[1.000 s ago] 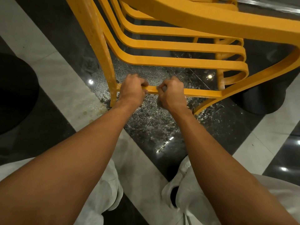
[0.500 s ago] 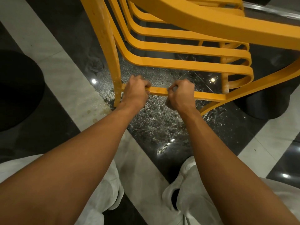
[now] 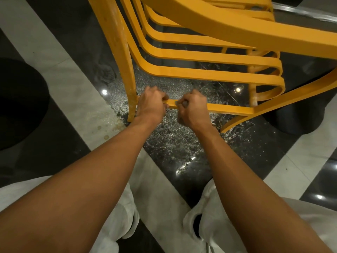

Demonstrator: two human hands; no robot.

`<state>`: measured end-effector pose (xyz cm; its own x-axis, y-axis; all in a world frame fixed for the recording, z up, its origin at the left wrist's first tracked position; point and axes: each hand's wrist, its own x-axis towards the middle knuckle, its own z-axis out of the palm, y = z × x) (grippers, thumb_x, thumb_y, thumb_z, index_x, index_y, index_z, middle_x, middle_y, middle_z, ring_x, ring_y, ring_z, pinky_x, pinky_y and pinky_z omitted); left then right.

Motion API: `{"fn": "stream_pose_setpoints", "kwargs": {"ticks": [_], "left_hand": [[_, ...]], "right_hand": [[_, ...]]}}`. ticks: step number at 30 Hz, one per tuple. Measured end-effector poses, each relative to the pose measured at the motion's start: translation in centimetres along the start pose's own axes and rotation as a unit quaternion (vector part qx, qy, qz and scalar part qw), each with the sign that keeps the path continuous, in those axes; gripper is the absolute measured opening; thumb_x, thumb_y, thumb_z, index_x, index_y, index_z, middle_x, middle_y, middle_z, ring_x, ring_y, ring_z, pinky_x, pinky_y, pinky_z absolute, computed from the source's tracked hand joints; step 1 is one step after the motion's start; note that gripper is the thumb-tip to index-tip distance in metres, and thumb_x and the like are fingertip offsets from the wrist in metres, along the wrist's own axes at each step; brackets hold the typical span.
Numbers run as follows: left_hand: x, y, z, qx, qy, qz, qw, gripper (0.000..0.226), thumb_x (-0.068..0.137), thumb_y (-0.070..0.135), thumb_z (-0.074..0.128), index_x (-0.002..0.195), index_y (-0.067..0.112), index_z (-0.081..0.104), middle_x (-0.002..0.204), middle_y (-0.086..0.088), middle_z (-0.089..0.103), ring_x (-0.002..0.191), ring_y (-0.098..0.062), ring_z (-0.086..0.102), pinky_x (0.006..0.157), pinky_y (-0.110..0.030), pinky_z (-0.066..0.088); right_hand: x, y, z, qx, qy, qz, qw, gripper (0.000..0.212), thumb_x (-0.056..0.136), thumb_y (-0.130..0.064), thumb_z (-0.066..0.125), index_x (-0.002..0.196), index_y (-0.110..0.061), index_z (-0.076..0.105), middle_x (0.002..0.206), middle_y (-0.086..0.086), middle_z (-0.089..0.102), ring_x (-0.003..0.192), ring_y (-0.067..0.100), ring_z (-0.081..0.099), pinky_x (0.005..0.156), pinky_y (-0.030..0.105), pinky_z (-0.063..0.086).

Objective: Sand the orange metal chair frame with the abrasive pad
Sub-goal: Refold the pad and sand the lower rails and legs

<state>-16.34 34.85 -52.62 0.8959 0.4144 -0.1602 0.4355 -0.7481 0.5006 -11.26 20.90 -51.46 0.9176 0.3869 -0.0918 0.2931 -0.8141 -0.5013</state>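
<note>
now my left hand [image 3: 150, 105] grips the low bar [image 3: 228, 108] of the frame [image 3: 218, 57] by its leg [image 3: 131, 95], right hand [image 3: 193, 108] pinches the pad [image 3: 184, 103] on that bar. risk: pad slips off the narrow edge, knuckles scrape metal.

**Dim warm light, glints on polished floor**

The scene is dimly and warmly lit. Lamps are mirrored as small bright spots in the glossy dark floor [image 3: 182, 143] at 10, 2 and 4 o'clock. The orange chair frame [image 3: 209, 74] is lit evenly. Slight motion blur is seen on the right hand [image 3: 193, 108] and the grey abrasive pad [image 3: 184, 103] pinched in it. Straight lines are bowed toward the edges by the wide lens.
</note>
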Motion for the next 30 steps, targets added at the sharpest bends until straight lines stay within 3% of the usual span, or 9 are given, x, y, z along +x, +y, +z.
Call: {"fn": "stream_pose_setpoints", "kwargs": {"ticks": [2,4,8,10,15,19,22,25,30], "left_hand": [[0.1,-0.1,-0.1,0.001,-0.004,0.001,1.000,0.035,0.094,0.025,0.078,0.128,0.020,0.074,0.128,-0.003,0.062,0.126,-0.024,0.049,0.109,-0.041,0.045],[0.2,-0.2,-0.2,0.002,-0.006,0.003,1.000,0.035,0.094,0.024,0.078,0.129,0.021,0.074,0.127,-0.002,0.063,0.125,-0.023,0.050,0.108,-0.040,0.044],[0.3,-0.2,-0.1,-0.005,-0.003,0.001,1.000,0.034,0.094,0.020,0.079,0.127,0.019,0.075,0.127,-0.003,0.062,0.120,-0.022,0.052,0.104,-0.036,0.047],[0.4,-0.5,0.1,-0.013,-0.004,-0.006,1.000,0.034,0.094,0.021,0.079,0.128,0.019,0.074,0.129,-0.004,0.060,0.116,-0.019,0.052,0.100,-0.033,0.045],[-0.2,-1.1,0.1,-0.015,-0.003,-0.009,1.000,0.038,0.096,0.022,0.075,0.133,0.017,0.071,0.138,-0.006,0.055,0.130,-0.024,0.049,0.119,-0.042,0.041],[-0.7,-1.3,0.1,0.009,0.017,0.022,1.000,0.035,0.099,0.018,0.072,0.133,0.014,0.070,0.132,-0.004,0.059,0.128,-0.024,0.046,0.110,-0.040,0.043],[-0.8,-1.3,0.3,0.016,0.025,0.019,0.999,0.036,0.097,0.019,0.074,0.133,0.016,0.071,0.128,0.000,0.060,0.125,-0.021,0.047,0.108,-0.038,0.044],[-0.9,-1.5,0.4,0.009,0.029,0.022,0.999,0.035,0.097,0.020,0.074,0.131,0.017,0.072,0.125,0.001,0.061,0.123,-0.020,0.048,0.108,-0.039,0.044],[-0.3,-1.8,-0.4,0.022,0.005,0.029,0.999,0.032,0.098,0.007,0.072,0.128,0.015,0.075,0.121,-0.005,0.065,0.119,-0.026,0.056,0.104,-0.044,0.051]], "right_hand": [[0.0,0.9,-0.5,0.006,0.010,0.027,1.000,0.012,0.098,-0.012,0.067,0.095,-0.009,0.079,0.102,0.004,0.060,0.083,0.011,0.052,0.072,0.010,0.039],[0.5,1.3,-0.6,0.012,0.040,0.053,0.998,0.015,0.098,-0.009,0.065,0.093,-0.008,0.080,0.102,0.009,0.068,0.076,0.011,0.057,0.070,0.012,0.048],[-0.1,-0.6,0.4,0.003,0.022,0.025,0.999,0.012,0.099,-0.012,0.068,0.098,-0.007,0.078,0.104,0.003,0.054,0.086,0.014,0.053,0.076,0.021,0.046],[-0.5,-0.1,0.3,-0.005,0.006,0.014,1.000,0.011,0.098,-0.014,0.068,0.097,-0.010,0.079,0.101,0.000,0.052,0.086,0.014,0.053,0.073,0.021,0.046],[0.6,0.9,-0.3,0.003,0.049,0.068,0.996,0.014,0.099,-0.011,0.066,0.098,-0.007,0.079,0.112,0.009,0.060,0.081,0.016,0.056,0.072,0.020,0.055],[0.0,-0.5,1.0,-0.004,-0.001,-0.013,1.000,0.013,0.099,-0.012,0.067,0.097,-0.012,0.080,0.106,0.005,0.057,0.086,0.015,0.053,0.076,0.025,0.051],[0.0,1.3,-0.5,0.008,0.000,0.028,1.000,0.013,0.098,-0.013,0.068,0.096,-0.012,0.080,0.103,0.003,0.060,0.085,0.014,0.055,0.078,0.025,0.047],[0.6,1.8,-0.9,0.029,0.038,0.066,0.997,0.015,0.098,-0.009,0.066,0.094,-0.009,0.081,0.104,0.007,0.069,0.077,0.015,0.062,0.077,0.028,0.058],[0.1,-0.8,1.3,0.022,-0.003,-0.005,1.000,0.012,0.098,-0.013,0.068,0.097,-0.012,0.080,0.104,0.001,0.053,0.084,0.014,0.053,0.075,0.021,0.047]]}}
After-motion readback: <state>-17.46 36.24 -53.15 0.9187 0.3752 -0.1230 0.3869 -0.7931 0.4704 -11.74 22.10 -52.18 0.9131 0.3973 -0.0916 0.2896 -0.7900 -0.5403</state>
